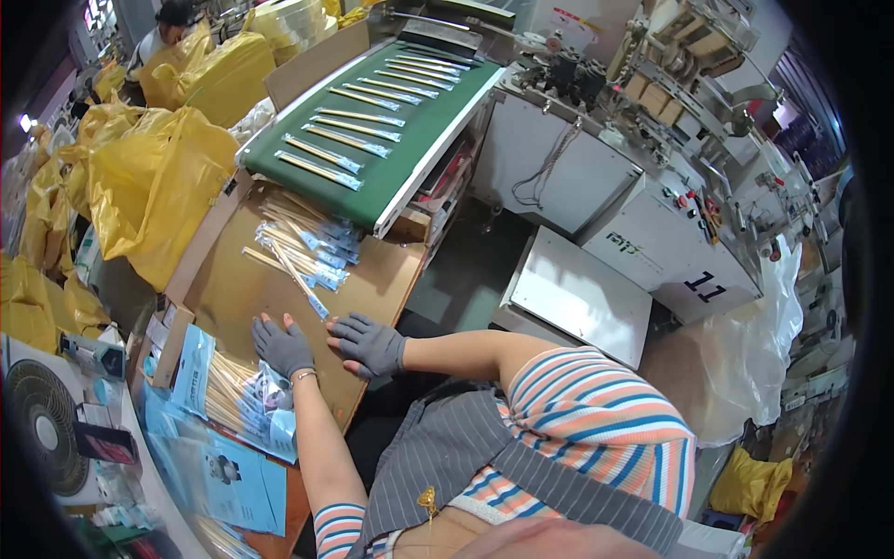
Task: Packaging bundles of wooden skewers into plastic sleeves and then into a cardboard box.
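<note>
My left hand [283, 347], in a grey fingerless glove, lies on the brown worktable [214, 279] with its fingers stretched out. Beside it, near the table's right edge, my right hand [367, 346] wears a matching glove, its fingers apart and nothing in them. Just beyond both hands lies a loose pile of wrapped chopsticks [296, 244] with blue-printed ends; one packet sticks out toward me. Against my left wrist rests a clear and blue bag of chopsticks [233, 389], lying on its side. Nearer me are flat blue printed bags [233, 480].
Ahead, a green conveyor belt [372, 197] carries a row of several wrapped chopsticks. Yellow bags [154, 186] crowd the left, with a person [168, 33] behind. A fan [47, 424] and phone [104, 443] stand at left. White machinery [559, 154] and a white box [582, 289] are at right.
</note>
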Demonstrator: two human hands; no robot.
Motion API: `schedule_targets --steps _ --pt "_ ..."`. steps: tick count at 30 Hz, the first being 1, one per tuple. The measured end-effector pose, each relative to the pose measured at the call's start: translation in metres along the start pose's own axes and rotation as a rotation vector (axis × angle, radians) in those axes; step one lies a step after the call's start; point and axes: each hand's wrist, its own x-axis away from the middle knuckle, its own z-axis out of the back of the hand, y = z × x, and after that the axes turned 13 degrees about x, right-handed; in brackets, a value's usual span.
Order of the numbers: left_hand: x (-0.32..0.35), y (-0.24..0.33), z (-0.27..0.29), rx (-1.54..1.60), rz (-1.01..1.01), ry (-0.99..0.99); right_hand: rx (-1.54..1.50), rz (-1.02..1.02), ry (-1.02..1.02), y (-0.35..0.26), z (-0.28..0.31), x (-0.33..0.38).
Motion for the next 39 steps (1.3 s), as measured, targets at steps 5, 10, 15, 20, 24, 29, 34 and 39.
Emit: schedule_targets --steps 5,10,15,20,24,29,34,39 --pt "0.002 -0.012 -0.001 -0.025 -0.019 0.094 -0.035 0.012 -0.025 -0.002 -0.004 -0.007" --pt "-0.005 0.014 -0.002 0.07 0.001 0.062 -0.026 -0.001 -0.033 0.003 0.015 -0.016" --pt "-0.003 0.001 0.011 0.025 0.025 0.076 0.05 -0.127 0.078 0.011 0.019 -0.119" --pt "-0.003 0.006 0.015 0.146 0.038 0.109 0.088 -0.626 -0.353 0.132 -0.023 -0.197" --pt "-0.005 0.003 0.018 0.222 0.072 0.152 0.011 -0.745 -0.45 0.137 -0.04 -0.207" --pt "-0.019 0.021 0.014 0.245 0.174 0.063 -0.535 -0.752 -0.349 0.11 -0.045 -0.189" --pt "0.002 -0.017 0.01 0.268 0.142 0.154 -0.541 -0.699 -0.181 0.079 -0.032 -0.159" --pt "-0.002 -0.01 0.011 0.213 0.09 0.081 -0.16 -0.609 -0.143 0.067 0.018 -0.048"
